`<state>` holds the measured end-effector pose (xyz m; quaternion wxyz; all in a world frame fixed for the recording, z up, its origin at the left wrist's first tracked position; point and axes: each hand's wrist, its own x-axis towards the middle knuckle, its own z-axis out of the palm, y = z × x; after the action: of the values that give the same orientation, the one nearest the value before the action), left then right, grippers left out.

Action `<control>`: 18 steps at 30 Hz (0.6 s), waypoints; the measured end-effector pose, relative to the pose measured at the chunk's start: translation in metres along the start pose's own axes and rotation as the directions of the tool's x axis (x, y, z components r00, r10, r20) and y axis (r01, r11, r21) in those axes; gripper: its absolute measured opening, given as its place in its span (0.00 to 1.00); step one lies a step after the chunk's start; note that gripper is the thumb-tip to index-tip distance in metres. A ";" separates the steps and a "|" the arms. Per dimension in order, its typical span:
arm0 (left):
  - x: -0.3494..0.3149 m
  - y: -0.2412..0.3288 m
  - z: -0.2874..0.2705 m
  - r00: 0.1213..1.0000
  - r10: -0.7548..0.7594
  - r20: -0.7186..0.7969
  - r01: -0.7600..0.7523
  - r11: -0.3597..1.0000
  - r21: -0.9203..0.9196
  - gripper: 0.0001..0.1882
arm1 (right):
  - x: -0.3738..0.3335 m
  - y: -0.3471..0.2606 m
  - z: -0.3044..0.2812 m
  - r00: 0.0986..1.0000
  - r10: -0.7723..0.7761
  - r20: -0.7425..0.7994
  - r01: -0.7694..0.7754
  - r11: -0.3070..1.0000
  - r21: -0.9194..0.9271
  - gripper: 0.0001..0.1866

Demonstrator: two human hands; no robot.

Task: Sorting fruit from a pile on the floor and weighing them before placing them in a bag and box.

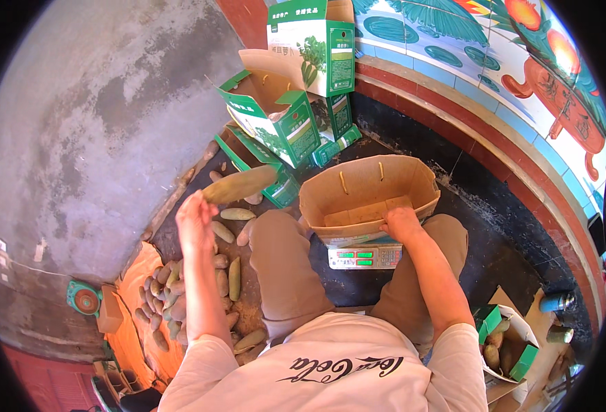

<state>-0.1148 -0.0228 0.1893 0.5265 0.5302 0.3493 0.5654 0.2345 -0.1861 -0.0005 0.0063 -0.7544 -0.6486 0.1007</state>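
Note:
My left hand (197, 214) is raised on the left, its fingers closed round one end of a long greenish-brown radish (241, 184). The radish points to the right and looks slightly blurred. In front of me an open cardboard box (358, 184) with cord handles stands on a digital scale (364, 257), between my knees. My right hand (400, 224) grips this box at its near right rim, the fingertips partly hidden. Inside the box I see bare brown cardboard walls and bottom.
Several long radishes (234, 278) lie heaped on the floor and an orange sheet (132, 328) to my left. Green-and-white cartons (275, 117) are stacked ahead against the wall. At lower right, another carton (522, 360) holds radishes, near a blue bottle (557, 302).

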 end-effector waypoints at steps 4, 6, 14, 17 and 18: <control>-0.011 -0.034 0.065 0.963 -0.186 0.194 0.205 0.975 -0.081 0.13 | 0.000 0.001 0.002 1.000 -0.006 0.008 0.006 1.000 -0.020 0.15; -0.008 -0.074 0.081 0.905 -0.313 0.290 0.333 0.943 -0.022 0.16 | 0.001 0.001 0.003 1.000 -0.007 0.000 0.007 1.000 0.006 0.14; -0.043 -0.157 0.179 0.696 -0.512 0.504 0.390 0.858 0.334 0.15 | -0.003 -0.002 -0.001 1.000 -0.002 0.010 0.002 1.000 0.021 0.14; -0.047 -0.176 0.189 0.649 -0.496 0.576 0.341 0.868 0.362 0.16 | -0.005 -0.002 -0.006 0.999 0.017 0.038 -0.018 0.999 0.039 0.14; -0.046 -0.181 0.189 0.634 -0.493 0.596 0.323 0.869 0.375 0.16 | -0.004 -0.001 -0.006 0.999 0.018 0.030 -0.020 0.998 0.056 0.14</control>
<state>0.1029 -0.0618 0.0428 0.6652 0.6621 0.3091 0.1537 0.2336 -0.1895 0.0065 0.0171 -0.7586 -0.6382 0.1303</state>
